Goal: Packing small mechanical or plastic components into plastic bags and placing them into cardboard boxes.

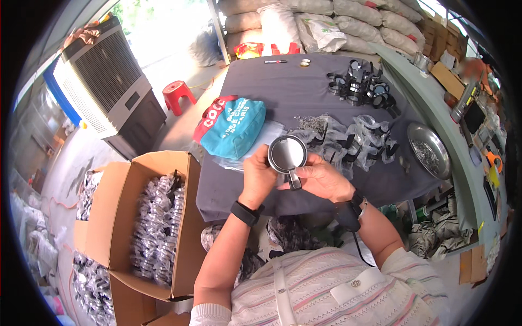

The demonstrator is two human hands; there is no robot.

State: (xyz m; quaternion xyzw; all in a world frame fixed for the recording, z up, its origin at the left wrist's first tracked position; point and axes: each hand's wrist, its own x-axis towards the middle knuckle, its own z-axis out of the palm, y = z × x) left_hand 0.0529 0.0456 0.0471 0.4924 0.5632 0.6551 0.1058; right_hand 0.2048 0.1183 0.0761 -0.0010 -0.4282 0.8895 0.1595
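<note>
A round mirror [286, 154] with a black rim and a short stem is held up over the near part of the table. My left hand [258, 175] is closed around the left side of its rim. On the other side, my right hand [325, 178] has its thumb pressed on the stem below the rim, fingers partly hidden behind. Just beyond lie clear plastic bags [337, 144] with black parts in them and a pile of small metal pieces [311, 124]. Farther back right is a heap of black round-headed parts [356, 84].
A blue and red cloth bag [235, 127] sits on the grey-covered table [261, 79]. At the right edge stands a metal bowl [443, 142] of small hardware. An open carton [111, 217] of plastic-wrapped pieces is at my left, near a red stool [176, 89] and air cooler [103, 81].
</note>
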